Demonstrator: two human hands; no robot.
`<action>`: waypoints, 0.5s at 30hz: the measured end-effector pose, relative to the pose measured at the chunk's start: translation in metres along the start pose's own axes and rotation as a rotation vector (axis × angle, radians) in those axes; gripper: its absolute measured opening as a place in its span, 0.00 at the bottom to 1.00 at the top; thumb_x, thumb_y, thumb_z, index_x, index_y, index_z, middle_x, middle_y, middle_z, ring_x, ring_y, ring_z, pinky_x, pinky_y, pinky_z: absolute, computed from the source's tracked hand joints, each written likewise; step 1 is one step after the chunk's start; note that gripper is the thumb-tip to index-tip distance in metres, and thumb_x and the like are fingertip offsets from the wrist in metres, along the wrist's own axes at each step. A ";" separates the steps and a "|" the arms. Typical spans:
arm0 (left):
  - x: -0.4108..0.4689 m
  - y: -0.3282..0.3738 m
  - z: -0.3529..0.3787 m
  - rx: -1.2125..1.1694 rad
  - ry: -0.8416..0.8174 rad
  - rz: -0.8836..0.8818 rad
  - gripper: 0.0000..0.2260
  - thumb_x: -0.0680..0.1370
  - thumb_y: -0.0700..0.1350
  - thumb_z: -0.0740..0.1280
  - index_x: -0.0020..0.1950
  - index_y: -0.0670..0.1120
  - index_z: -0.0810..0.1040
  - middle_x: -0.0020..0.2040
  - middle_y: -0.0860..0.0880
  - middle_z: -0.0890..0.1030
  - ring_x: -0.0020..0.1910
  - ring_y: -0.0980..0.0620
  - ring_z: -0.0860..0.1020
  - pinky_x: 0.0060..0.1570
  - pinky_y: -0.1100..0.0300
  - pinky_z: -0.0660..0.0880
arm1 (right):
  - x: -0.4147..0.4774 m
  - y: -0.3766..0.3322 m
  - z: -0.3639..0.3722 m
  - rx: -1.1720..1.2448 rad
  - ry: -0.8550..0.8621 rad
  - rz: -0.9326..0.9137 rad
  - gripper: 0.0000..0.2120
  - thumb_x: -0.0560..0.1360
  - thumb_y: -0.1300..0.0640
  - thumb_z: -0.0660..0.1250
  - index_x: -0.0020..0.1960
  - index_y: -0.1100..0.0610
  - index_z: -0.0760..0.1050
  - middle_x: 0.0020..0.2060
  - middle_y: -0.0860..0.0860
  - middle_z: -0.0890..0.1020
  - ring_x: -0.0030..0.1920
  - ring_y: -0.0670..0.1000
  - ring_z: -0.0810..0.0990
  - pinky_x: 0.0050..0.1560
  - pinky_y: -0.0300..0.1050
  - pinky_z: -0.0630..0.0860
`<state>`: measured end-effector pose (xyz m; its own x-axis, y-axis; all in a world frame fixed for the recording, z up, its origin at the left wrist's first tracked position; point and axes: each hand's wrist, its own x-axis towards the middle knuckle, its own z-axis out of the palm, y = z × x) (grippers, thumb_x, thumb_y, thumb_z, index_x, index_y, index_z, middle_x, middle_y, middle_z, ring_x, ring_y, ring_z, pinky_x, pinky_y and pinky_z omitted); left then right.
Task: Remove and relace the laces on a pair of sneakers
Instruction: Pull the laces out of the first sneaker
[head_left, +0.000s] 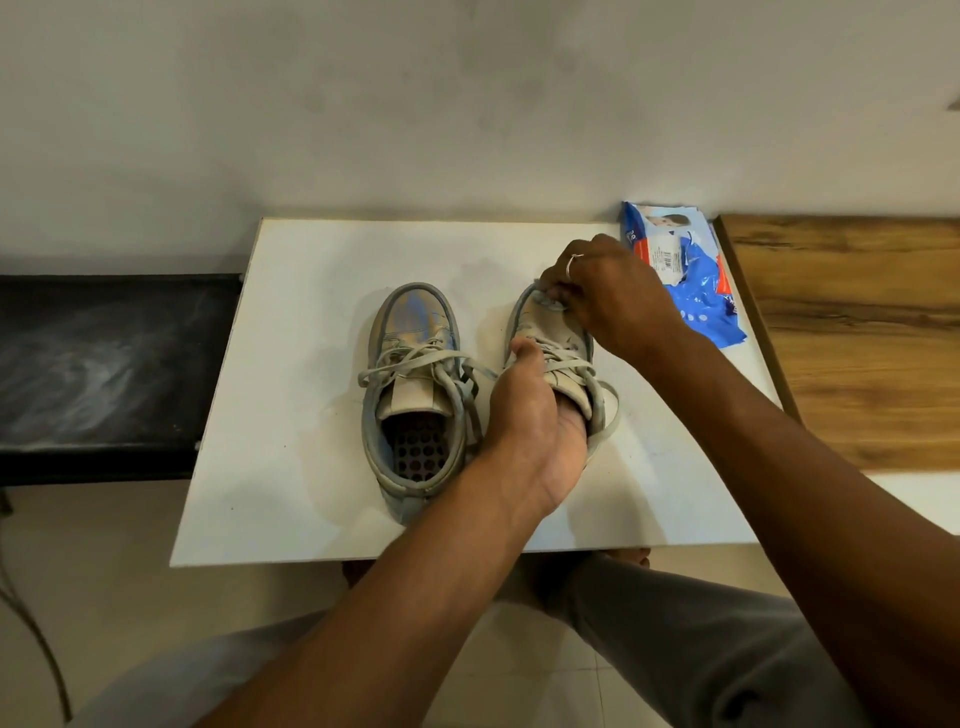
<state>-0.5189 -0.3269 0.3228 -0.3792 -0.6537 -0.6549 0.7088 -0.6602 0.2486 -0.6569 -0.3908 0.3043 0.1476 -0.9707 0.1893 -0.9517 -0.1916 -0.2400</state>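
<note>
Two worn beige-and-blue sneakers stand side by side on a white board (291, 415), toes pointing away from me. The left sneaker (413, 395) stands free, its pale laces (415, 364) loosened and spilling over its sides. My left hand (530, 426) grips the right sneaker (540, 322) around its heel and ankle opening, thumb pressed on the laces. At the toe of that same shoe, my right hand (613, 296) pinches something small; whether it is a lace end I cannot tell. A ring shows on one finger.
A blue wet-wipes packet (691, 280) lies at the board's far right corner. A wooden surface (857, 332) adjoins on the right, a dark bench (104, 364) on the left. A pale wall stands close behind. My knees sit under the near edge.
</note>
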 end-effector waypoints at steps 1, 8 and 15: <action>0.000 0.000 0.000 0.000 0.000 0.000 0.16 0.84 0.51 0.56 0.57 0.43 0.78 0.50 0.44 0.82 0.49 0.49 0.78 0.56 0.57 0.75 | 0.000 -0.003 -0.001 0.018 -0.032 -0.063 0.11 0.77 0.61 0.67 0.56 0.53 0.83 0.51 0.50 0.82 0.52 0.55 0.75 0.44 0.55 0.78; 0.000 0.000 0.000 0.031 0.010 0.002 0.17 0.84 0.51 0.56 0.60 0.43 0.78 0.54 0.44 0.82 0.54 0.48 0.79 0.62 0.55 0.74 | 0.001 -0.001 -0.003 -0.070 0.000 -0.104 0.14 0.71 0.67 0.68 0.53 0.56 0.84 0.47 0.54 0.82 0.46 0.59 0.75 0.37 0.54 0.76; -0.001 -0.003 -0.002 0.094 0.000 -0.005 0.15 0.84 0.49 0.57 0.60 0.43 0.78 0.57 0.42 0.81 0.56 0.47 0.77 0.61 0.54 0.73 | -0.004 -0.009 -0.007 0.052 -0.081 -0.103 0.12 0.77 0.62 0.66 0.56 0.51 0.83 0.52 0.48 0.81 0.53 0.53 0.76 0.46 0.52 0.77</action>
<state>-0.5193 -0.3239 0.3219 -0.3830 -0.6502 -0.6561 0.6478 -0.6955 0.3110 -0.6513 -0.3837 0.3124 0.2675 -0.9535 0.1386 -0.9153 -0.2964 -0.2726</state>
